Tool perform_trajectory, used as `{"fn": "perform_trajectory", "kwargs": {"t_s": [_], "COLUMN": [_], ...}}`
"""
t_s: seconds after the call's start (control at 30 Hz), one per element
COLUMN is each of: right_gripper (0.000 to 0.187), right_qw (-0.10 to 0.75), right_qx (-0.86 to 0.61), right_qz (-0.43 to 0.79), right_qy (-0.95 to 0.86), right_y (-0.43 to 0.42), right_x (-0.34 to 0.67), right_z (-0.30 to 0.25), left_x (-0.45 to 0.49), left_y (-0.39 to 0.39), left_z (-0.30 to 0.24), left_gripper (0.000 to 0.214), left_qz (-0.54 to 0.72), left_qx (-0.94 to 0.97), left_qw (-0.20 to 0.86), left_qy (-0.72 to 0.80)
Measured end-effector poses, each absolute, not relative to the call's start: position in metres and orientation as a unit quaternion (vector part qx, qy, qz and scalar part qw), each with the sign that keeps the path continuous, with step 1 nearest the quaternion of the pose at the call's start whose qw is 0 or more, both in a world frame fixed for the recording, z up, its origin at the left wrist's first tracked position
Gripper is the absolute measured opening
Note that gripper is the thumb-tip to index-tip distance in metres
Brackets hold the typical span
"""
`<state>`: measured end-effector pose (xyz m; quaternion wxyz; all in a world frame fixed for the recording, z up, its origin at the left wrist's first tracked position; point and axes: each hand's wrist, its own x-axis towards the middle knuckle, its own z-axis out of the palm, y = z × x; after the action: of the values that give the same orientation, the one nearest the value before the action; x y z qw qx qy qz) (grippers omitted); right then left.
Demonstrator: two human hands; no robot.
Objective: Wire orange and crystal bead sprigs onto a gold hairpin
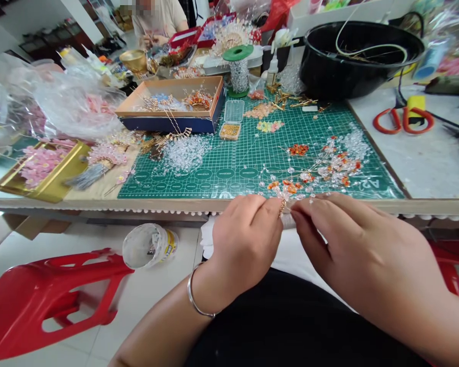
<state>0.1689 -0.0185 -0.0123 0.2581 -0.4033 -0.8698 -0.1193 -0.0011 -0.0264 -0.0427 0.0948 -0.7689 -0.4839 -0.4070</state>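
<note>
At the table's front edge, my left hand (248,239) is closed around a beaded hair ornament (285,189) with a gold-toned base and clear and orange beads. My right hand (359,250) pinches a thin wire (287,208) beside it; the fingertips partly hide the wire. Beyond my hands, wired sprays of clear and orange beads (334,168) lie on the green cutting mat (222,176). Further back are a small pile of orange beads (298,149), loose clear beads (185,153) and a small lidded case of gold beads (230,131).
A box (170,122) of ornaments stands behind the mat, near a spool (239,71) and a black basin (361,61). Orange-handled scissors (403,121) lie at right, a gold tray (67,176) of pink flowers at left. A red stool (19,306) and bucket (149,247) are below. Another person (158,23) sits opposite.
</note>
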Motion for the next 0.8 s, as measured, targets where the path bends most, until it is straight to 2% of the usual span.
{"fn": "perform_trajectory", "kwargs": {"t_s": [0.13,0.33,0.5,0.8], "right_gripper": [0.022,0.014,0.025,0.014], "right_qw": [0.257,0.244,0.216,0.272], "right_qx": [-0.389,-0.381,-0.448,-0.359], "right_qz": [-0.124,-0.119,-0.038,-0.045], "right_qy": [-0.876,-0.884,-0.867,-0.892], "right_y": [-0.018,-0.017,-0.020,-0.017], "right_x": [0.170,0.169,0.172,0.166], "right_z": [-0.009,-0.011,-0.019,-0.007], "left_x": [-0.001,-0.001,-0.001,-0.002], "left_y": [-0.026,-0.026,-0.027,-0.026], "left_z": [-0.044,-0.046,-0.048,-0.049], "left_gripper": [0.010,0.012,0.011,0.011], "left_qz": [-0.396,-0.377,-0.391,-0.381], "left_qx": [-0.773,-0.776,-0.778,-0.769], "left_qw": [0.107,0.121,0.101,0.122], "left_qy": [-0.484,-0.490,-0.481,-0.499]}}
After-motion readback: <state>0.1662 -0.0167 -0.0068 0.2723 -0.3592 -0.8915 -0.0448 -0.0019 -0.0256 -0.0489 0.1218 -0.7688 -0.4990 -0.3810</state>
